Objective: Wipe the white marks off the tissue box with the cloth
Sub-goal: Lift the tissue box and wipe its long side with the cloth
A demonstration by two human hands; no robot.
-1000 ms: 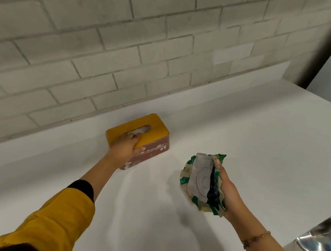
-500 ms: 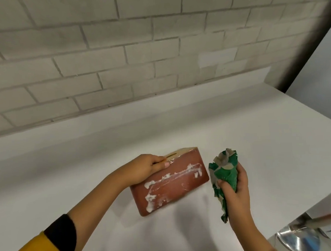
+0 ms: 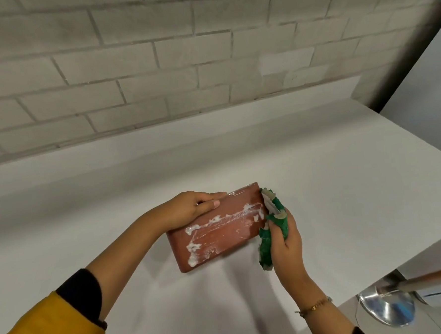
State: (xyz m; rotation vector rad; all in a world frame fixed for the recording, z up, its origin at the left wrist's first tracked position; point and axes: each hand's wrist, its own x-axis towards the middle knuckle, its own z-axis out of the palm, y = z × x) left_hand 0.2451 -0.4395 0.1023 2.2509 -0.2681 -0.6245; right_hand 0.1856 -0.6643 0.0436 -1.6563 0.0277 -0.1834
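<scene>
A white counter (image 3: 318,186) fills the middle and lower view, running back to a low white upstand at 12 o'clock. Above it rises a pale grey brick wall (image 3: 155,54). At 4 o'clock, past the counter's edge, sits a shiny metal disc (image 3: 387,309) with a reddish-brown rod (image 3: 437,275) reaching rightwards.

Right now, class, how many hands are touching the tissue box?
1 for certain. The left hand grips the far top edge of the tissue box. The right hand holds the cloth against the box's right end; whether its fingers touch cannot be told.
</scene>
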